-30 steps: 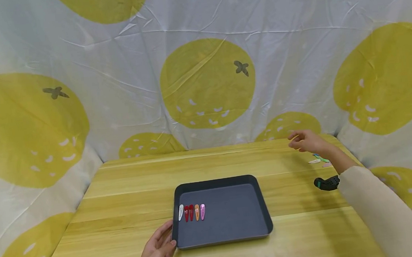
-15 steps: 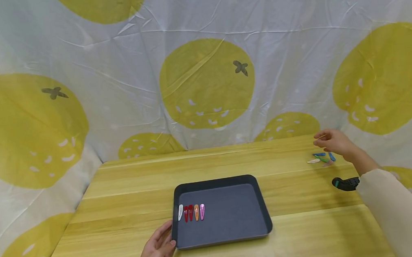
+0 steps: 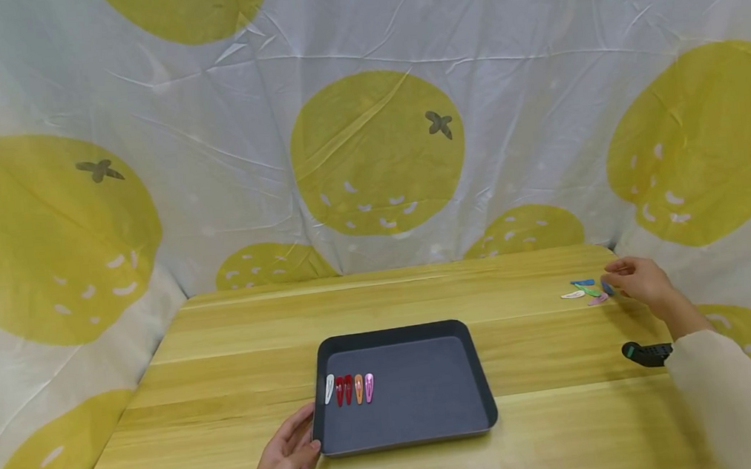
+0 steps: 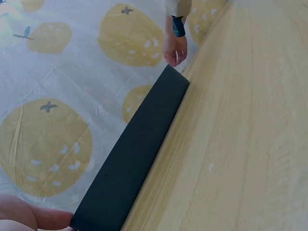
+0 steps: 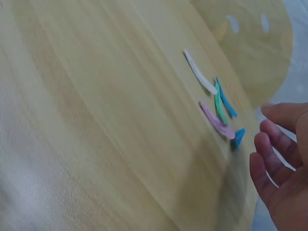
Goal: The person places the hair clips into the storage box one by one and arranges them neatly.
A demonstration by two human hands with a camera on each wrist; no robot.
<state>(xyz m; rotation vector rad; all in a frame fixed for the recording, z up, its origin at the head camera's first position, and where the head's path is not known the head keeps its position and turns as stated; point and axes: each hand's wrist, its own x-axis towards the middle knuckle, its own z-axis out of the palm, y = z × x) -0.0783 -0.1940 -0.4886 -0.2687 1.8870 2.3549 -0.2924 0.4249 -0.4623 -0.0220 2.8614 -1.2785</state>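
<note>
A dark baking tray point(image 3: 423, 390) lies on the table, with a row of snap hair clips along its left part: a white hair clip point(image 3: 329, 390), two red ones, an orange hair clip point(image 3: 358, 389) and a pink hair clip point(image 3: 369, 388). My left hand point(image 3: 280, 459) holds the tray at its near left corner, thumb at the rim. At the back right, my right hand point(image 3: 644, 287) hovers with loosely bent fingers beside a loose group: a white clip point(image 5: 199, 72), a green clip point(image 5: 219, 103), a pink clip point(image 5: 216, 121) and two blue ones, one partly covered in the head view.
The wooden table point(image 3: 226, 367) ends at the back and sides against a white curtain point(image 3: 222, 166) with yellow fruit prints. A black strap-like device point(image 3: 647, 354) sits at my right wrist, below the sleeve.
My right hand has moved right and then down toward the loose hair clips, uncovering most of them. The left hand and the tray have stayed in place.
</note>
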